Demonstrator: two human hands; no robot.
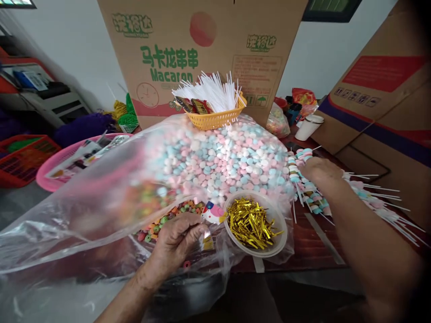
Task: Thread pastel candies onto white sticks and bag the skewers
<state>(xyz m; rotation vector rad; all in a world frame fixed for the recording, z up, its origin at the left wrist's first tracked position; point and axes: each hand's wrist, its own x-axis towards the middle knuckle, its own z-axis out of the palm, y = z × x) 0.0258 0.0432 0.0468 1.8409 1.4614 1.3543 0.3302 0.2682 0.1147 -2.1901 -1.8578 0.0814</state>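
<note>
My left hand (178,240) is closed in a pinch on a small clear plastic bag with a colourful print (213,212), in front of the marshmallow heap. On the right, my right hand (321,172) reaches over a pile of marshmallow skewers (316,202) and touches it; its fingertips are hidden behind the back of the hand. Between the hands stands a round clear tub (285,233) of gold twist ties (251,222). Pink, white and blue marshmallows (218,157) are heaped on clear plastic sheeting (101,229). Coloured cereal rings (164,220) lie beside my left hand.
A yellow basket (215,120) of white sticks (218,92) rests at the back of the heap, before a large cardboard box (215,45). More skewers (373,199) lie at right, near another carton (380,89). A white paper cup (309,127) and a pink basket (50,172) flank the heap.
</note>
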